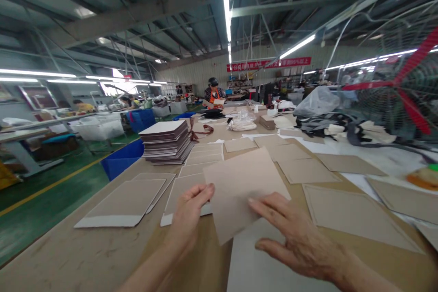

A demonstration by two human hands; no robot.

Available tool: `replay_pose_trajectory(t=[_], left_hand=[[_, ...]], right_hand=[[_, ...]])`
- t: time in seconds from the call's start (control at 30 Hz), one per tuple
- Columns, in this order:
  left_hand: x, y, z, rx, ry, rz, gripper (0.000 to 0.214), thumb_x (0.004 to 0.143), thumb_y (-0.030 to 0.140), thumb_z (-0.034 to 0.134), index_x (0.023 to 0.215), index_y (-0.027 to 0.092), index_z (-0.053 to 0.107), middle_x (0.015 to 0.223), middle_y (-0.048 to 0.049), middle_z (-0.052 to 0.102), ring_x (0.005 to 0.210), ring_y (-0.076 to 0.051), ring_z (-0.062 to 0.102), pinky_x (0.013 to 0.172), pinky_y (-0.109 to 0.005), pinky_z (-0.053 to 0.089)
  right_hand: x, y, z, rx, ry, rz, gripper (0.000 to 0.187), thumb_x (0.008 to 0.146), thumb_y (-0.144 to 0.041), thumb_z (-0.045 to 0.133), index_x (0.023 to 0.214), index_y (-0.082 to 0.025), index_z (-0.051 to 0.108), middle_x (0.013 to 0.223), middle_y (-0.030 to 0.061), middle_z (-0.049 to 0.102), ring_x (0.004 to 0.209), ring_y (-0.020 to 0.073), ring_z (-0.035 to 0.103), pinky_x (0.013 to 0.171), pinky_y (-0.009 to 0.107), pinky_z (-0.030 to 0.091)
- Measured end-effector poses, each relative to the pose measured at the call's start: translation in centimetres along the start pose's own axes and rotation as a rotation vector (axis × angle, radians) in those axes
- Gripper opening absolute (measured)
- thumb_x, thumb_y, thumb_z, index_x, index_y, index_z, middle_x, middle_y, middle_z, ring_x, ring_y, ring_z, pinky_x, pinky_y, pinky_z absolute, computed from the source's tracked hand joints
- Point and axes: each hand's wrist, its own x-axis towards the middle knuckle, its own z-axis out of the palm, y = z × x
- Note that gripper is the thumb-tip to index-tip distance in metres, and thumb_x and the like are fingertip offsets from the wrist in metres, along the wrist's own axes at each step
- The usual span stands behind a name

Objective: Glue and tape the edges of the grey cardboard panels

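Observation:
My left hand (189,216) pinches the near left edge of a tan card sheet (244,187), thumb on top, lifting it slightly off the table. My right hand (294,237) lies flat with fingers stretched out over the sheet's near right edge and a pale grey sheet (260,264) beneath. Several more tan sheets lie spread over the brown table (85,251), some overlapping in a row (201,157).
A tall stack of boards (166,141) stands at the table's left side. Blue bins (121,159) sit on the green floor to the left. A red-bladed fan (400,91) is at the right. A person in an orange vest (214,92) works at the far end.

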Motion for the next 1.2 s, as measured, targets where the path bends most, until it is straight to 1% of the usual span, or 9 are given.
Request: replay_pose_trajectory(t=[0.13, 0.23, 0.33, 0.53, 0.67, 0.77, 0.93, 1.13, 1.2], left_hand=[[-2.8, -0.9, -1.3, -0.059, -0.094, -0.166, 0.036, 0.071, 0.048, 0.074, 0.061, 0.018, 0.057, 0.062, 0.0029, 0.056, 0.063, -0.014, 0.049, 0.064, -0.024, 0.036], [-4.6, -1.7, -0.4, -0.059, -0.084, -0.225, 0.036, 0.068, 0.047, 0.076, 0.061, 0.018, 0.057, 0.063, 0.0027, 0.056, 0.063, -0.013, 0.046, 0.064, -0.024, 0.035], [-5.5, -2.7, 0.7, -0.066, -0.094, -0.266, 0.035, 0.068, 0.046, 0.077, 0.062, 0.017, 0.058, 0.065, 0.0017, 0.058, 0.065, -0.013, 0.048, 0.064, -0.024, 0.035], [-6.1, -4.2, 1.7, -0.140, -0.180, -0.329, 0.034, 0.070, 0.047, 0.077, 0.066, 0.016, 0.063, 0.066, -0.0013, 0.063, 0.067, -0.017, 0.057, 0.067, -0.028, 0.043], [-6.4, -4.9, 2.0, -0.058, -0.062, -0.312, 0.044, 0.066, 0.046, 0.080, 0.097, 0.017, 0.071, 0.064, 0.0008, 0.064, 0.063, -0.018, 0.061, 0.064, -0.029, 0.046], [-6.8, -5.8, 2.0, 0.068, -0.011, -0.291, 0.059, 0.063, 0.048, 0.081, 0.113, 0.019, 0.069, 0.060, 0.0031, 0.061, 0.058, -0.017, 0.057, 0.059, -0.026, 0.043], [-8.0, -7.3, 1.7, 0.378, -0.019, -0.182, 0.047, 0.073, 0.052, 0.070, 0.111, 0.024, 0.073, 0.057, 0.0055, 0.050, 0.055, -0.013, 0.046, 0.052, -0.021, 0.034], [-8.1, -7.3, 1.9, 0.554, -0.160, 0.020, 0.032, 0.083, 0.040, 0.062, 0.110, 0.027, 0.073, 0.075, 0.0007, 0.057, 0.073, -0.017, 0.056, 0.070, -0.025, 0.043], [-7.6, -6.9, 2.2, 0.584, -0.196, 0.026, 0.029, 0.084, 0.038, 0.059, 0.107, 0.027, 0.073, 0.079, -0.0009, 0.059, 0.077, -0.019, 0.058, 0.072, -0.026, 0.043]], right_hand=[[-5.0, 1.0, -1.5, 0.024, 0.254, 0.463, 0.038, 0.098, -0.033, 0.046, 0.136, -0.027, 0.051, 0.120, 0.0075, 0.058, 0.109, 0.0212, 0.057, 0.092, 0.033, 0.050], [-7.6, 1.2, -1.8, 0.141, 0.183, 0.694, 0.036, 0.098, -0.039, 0.043, 0.129, -0.029, 0.059, 0.116, 0.0054, 0.060, 0.106, 0.0201, 0.060, 0.087, 0.030, 0.052], [-8.9, 0.7, -1.9, 0.219, 0.150, 0.770, 0.036, 0.097, -0.043, 0.044, 0.125, -0.028, 0.062, 0.110, 0.0042, 0.062, 0.101, 0.0184, 0.061, 0.083, 0.027, 0.052], [-10.4, 0.1, -2.0, 0.198, 0.316, 0.936, 0.036, 0.087, -0.049, 0.057, 0.113, -0.027, 0.070, 0.098, 0.0021, 0.065, 0.089, 0.0169, 0.064, 0.077, 0.023, 0.052], [-11.3, -0.5, -1.8, 0.212, 0.331, 1.059, 0.033, 0.081, -0.049, 0.063, 0.103, -0.029, 0.075, 0.091, 0.0010, 0.071, 0.079, 0.0175, 0.067, 0.068, 0.022, 0.055], [-12.6, -1.2, -1.5, 0.230, 0.286, 1.167, 0.035, 0.079, -0.051, 0.063, 0.104, -0.031, 0.076, 0.089, 0.0003, 0.074, 0.076, 0.0194, 0.070, 0.067, 0.024, 0.057], [-15.1, -2.0, -0.8, 0.185, 0.144, 1.251, 0.046, 0.076, -0.057, 0.063, 0.112, -0.031, 0.074, 0.097, -0.0007, 0.076, 0.086, 0.0230, 0.072, 0.069, 0.028, 0.060], [-17.0, -1.9, -0.3, 0.169, 0.048, 1.221, 0.045, 0.075, -0.060, 0.062, 0.102, -0.027, 0.076, 0.093, 0.0026, 0.076, 0.084, 0.0252, 0.072, 0.067, 0.031, 0.060], [-17.3, -1.7, -0.4, 0.159, -0.001, 1.242, 0.045, 0.073, -0.061, 0.063, 0.100, -0.027, 0.076, 0.090, 0.0024, 0.076, 0.081, 0.0255, 0.072, 0.065, 0.031, 0.060]])
